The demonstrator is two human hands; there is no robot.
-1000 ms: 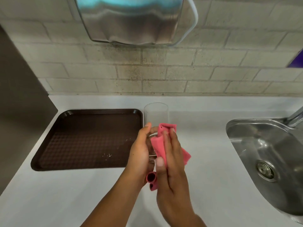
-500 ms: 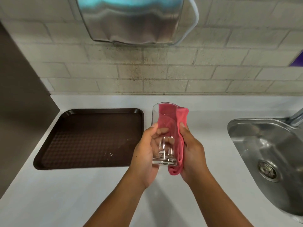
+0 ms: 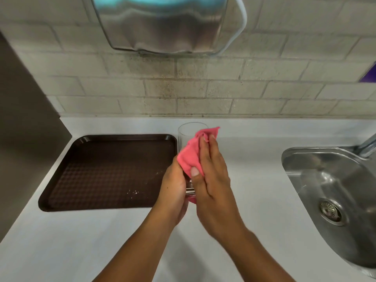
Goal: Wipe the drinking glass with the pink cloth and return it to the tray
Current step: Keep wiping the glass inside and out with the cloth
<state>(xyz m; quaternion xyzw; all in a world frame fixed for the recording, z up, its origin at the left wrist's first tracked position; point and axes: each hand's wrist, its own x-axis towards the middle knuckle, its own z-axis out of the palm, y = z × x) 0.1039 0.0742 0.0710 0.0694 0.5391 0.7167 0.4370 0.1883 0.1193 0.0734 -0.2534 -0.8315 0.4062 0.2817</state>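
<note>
A clear drinking glass (image 3: 186, 132) is held upright above the white counter, just right of the brown tray (image 3: 81, 159). My left hand (image 3: 173, 186) grips its lower left side. My right hand (image 3: 211, 176) presses the pink cloth (image 3: 190, 154) flat against the near side of the glass, thumb on the cloth. Only the rim and a strip of the base of the glass show; the rest is hidden behind cloth and hands. The tray holds nothing but a few pale specks.
A steel sink (image 3: 333, 196) with a drain and a tap (image 3: 368, 145) lies at the right. A metal dispenser (image 3: 162, 25) hangs on the tiled wall above. A dark panel (image 3: 24, 129) borders the counter at the left.
My right hand has swung from the glass's right side round to its front, and the cloth has come out of the glass to lie over its outside. The left hand keeps its hold.
</note>
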